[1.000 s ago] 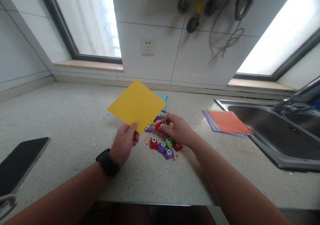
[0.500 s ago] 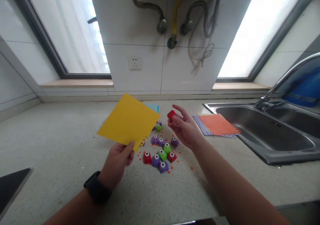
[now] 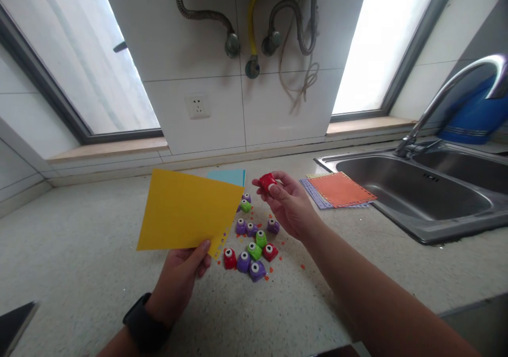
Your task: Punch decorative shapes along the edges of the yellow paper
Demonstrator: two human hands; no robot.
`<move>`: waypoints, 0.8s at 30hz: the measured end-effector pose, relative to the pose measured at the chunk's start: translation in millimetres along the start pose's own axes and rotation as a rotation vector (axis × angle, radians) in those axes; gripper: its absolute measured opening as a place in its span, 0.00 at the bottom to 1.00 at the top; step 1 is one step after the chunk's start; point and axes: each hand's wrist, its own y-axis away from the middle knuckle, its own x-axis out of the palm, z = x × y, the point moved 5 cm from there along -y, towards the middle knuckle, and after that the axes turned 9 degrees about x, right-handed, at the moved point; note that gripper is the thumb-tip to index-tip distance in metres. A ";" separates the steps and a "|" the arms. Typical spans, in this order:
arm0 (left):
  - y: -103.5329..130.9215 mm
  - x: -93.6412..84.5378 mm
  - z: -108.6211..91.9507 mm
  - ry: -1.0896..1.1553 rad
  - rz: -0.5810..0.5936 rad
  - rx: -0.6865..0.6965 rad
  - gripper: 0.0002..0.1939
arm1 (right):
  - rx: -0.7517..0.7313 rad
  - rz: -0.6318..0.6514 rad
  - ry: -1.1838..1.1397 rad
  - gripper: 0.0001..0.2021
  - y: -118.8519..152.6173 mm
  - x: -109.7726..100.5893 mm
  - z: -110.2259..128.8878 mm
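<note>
My left hand (image 3: 186, 269) pinches the lower right corner of a yellow paper sheet (image 3: 184, 209), thumb on top. Small punched shapes run along the sheet's right edge near my thumb. Between the thumb and fingers of my right hand (image 3: 291, 201) is a red craft punch (image 3: 267, 182), raised above the counter just right of the sheet. Below both hands lie several more punches, among them a purple punch (image 3: 257, 270), a green punch (image 3: 254, 250) and a red punch (image 3: 229, 258). Orange paper bits are scattered around them.
An orange sheet (image 3: 344, 189) with a punched border tops a small paper stack beside the steel sink (image 3: 400, 225). Light blue paper (image 3: 228, 177) lies behind the yellow sheet. A curved faucet (image 3: 440, 95) rises at the right. A dark-edged object (image 3: 16, 322) sits at the lower left.
The yellow sheet has turned in my left hand, its far corner swinging left and down. My right hand has turned the red punch, showing more of it. The camera view has shifted and tilted.
</note>
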 end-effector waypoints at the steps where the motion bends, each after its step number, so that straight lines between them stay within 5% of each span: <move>1: 0.0 -0.1 0.5 0.004 -0.006 -0.008 0.18 | 0.002 0.013 -0.007 0.16 0.7 1.3 -1.0; 14: -0.7 -4.9 8.7 -0.030 0.021 -0.006 0.16 | -0.038 0.022 0.023 0.22 6.8 10.7 -22.2; 24: -2.0 -3.7 6.3 -0.071 0.026 0.011 0.19 | -0.038 0.102 -0.003 0.16 7.2 14.3 -25.0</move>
